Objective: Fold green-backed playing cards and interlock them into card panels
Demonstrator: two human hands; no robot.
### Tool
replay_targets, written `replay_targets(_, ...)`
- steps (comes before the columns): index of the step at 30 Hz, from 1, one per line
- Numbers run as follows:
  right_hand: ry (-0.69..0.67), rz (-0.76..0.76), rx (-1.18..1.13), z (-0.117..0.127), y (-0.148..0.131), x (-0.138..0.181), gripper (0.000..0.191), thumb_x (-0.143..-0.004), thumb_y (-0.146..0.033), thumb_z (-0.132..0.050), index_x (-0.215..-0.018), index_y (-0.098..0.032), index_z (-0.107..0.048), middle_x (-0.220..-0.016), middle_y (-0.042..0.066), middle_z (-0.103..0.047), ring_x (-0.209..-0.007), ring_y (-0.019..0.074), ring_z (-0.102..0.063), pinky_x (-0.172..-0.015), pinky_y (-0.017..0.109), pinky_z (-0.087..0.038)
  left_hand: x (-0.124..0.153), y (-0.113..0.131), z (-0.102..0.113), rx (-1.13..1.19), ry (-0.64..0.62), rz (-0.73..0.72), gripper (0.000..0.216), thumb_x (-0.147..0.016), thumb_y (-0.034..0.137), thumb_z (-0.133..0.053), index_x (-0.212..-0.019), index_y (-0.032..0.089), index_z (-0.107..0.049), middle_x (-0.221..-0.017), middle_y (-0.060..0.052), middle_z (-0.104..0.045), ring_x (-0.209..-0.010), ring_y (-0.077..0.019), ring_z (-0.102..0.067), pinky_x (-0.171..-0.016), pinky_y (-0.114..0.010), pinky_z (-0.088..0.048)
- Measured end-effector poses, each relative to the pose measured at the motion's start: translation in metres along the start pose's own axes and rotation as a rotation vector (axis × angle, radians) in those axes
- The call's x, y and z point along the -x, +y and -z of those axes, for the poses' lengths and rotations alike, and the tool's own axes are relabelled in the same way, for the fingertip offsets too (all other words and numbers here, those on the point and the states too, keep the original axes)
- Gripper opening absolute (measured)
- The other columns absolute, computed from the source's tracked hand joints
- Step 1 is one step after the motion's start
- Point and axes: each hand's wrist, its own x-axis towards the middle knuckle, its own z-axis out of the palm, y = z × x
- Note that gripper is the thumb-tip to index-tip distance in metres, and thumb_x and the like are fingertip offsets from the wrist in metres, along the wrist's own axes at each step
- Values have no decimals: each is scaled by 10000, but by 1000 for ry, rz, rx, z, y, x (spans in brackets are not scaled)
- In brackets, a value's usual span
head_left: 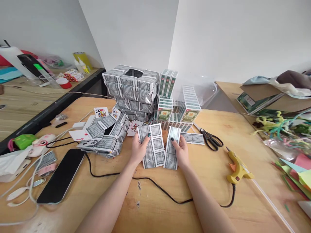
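My left hand (141, 146) grips a panel of joined playing cards (158, 145), backs up, its thumb flat on the long side strip and three cards standing out to the right. Closed around a separate strip of playing cards (171, 158) is my right hand (181, 149), its thumb pressing on the card backs. The strip's left edge lies close beside the panel; whether they touch I cannot tell. Just beyond my right hand, another short card strip (194, 138) lies on the table. A joker card (133, 127) shows behind my left hand.
Stacked card-built boxes (131, 85) and green card packs (189, 110) stand at the back. Scissors (211, 139) and a yellow glue gun (236, 166) lie right, its black cord (150, 181) crossing in front. A phone (62, 176) and a card-covered box (107, 142) are left.
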Motion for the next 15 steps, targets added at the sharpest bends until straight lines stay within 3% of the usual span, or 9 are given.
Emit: replay_targets(15,-11,-33,-15,0,-3,0,377,-687,-374,-646,-1019,-252,-516,-958,20,-670,-839,223,-631,-733,341,-496,0,2,-2,74,-57,33,304,-748,328,-610,-1006,183,-543,-1134,-85,-612,-1028,-226,-579,-868,-361,-453)
